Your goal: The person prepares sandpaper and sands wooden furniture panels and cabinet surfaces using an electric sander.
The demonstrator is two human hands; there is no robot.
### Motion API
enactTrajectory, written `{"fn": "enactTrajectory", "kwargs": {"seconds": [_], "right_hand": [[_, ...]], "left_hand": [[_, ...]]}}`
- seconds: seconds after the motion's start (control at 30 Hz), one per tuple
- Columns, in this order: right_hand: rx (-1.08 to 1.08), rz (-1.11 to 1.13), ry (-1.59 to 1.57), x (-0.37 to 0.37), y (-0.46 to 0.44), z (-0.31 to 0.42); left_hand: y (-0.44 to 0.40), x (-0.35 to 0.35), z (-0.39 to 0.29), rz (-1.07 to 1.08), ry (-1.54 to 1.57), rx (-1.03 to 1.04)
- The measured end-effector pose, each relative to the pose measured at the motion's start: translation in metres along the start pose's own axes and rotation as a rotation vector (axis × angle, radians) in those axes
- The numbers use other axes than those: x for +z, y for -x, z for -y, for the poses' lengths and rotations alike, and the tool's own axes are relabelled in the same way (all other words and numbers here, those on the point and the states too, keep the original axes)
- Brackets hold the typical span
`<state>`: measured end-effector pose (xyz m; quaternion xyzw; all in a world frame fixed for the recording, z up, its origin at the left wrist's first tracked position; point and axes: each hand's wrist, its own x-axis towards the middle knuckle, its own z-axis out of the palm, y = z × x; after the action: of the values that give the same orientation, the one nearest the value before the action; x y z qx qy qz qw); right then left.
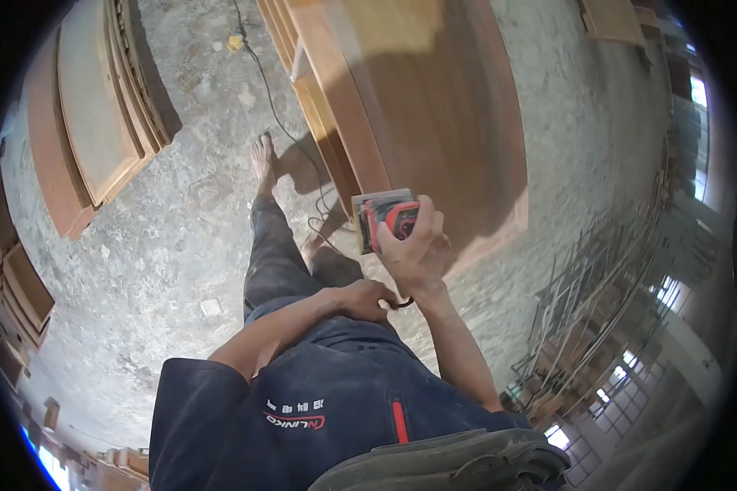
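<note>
My right hand (pixel 418 254) is closed around a red and black power sander (pixel 397 219). Its flat pad stands tilted at the near left corner of a large brown wooden panel (pixel 442 123); whether the pad touches the wood I cannot tell. My left hand (pixel 364 300) rests low in front of my waist with its fingers curled. A short dark curve of power cord (pixel 404 304) comes out by its fingertips, close under my right wrist.
A black cable (pixel 269 90) trails over the dusty concrete floor (pixel 196 204) past my bare foot (pixel 264 151). Stacked wooden panels (pixel 98 123) stand at the left. Thin metal rods or frames (pixel 581 278) lie at the right. A yellow object (pixel 236 42) lies by the cable.
</note>
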<state>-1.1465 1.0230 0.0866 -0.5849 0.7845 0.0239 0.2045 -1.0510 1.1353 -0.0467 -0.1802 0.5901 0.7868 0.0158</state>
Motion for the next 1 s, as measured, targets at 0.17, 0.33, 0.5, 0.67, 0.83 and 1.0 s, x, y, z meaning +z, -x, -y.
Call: {"fn": "enactTrajectory", "kwargs": {"seconds": [0.17,0.33,0.5,0.67,0.83,1.0], "right_hand": [[-0.258,-0.054,0.016,0.007,-0.102,0.109],[-0.475,-0.235,0.067,0.003,-0.233,0.226],[-0.537,-0.200,0.092,-0.013,-0.371,0.319],[-0.625,-0.284,0.173,0.004,-0.397,0.294],[-0.502,-0.058,0.020,-0.015,-0.273,0.196],[-0.381,0.034,0.027,-0.026,-0.162,0.130]], "left_hand": [[0.100,-0.110,-0.002,-0.228,-0.043,-0.142],[0.171,-0.257,0.022,-0.787,0.123,-0.254],[0.190,-0.467,-0.107,-1.500,-0.131,0.292],[0.133,-0.507,-0.143,-1.292,-0.002,0.252],[0.088,-0.373,-0.133,-1.349,0.068,0.322],[0.086,-0.265,-0.132,-1.207,-0.109,0.332]]}}
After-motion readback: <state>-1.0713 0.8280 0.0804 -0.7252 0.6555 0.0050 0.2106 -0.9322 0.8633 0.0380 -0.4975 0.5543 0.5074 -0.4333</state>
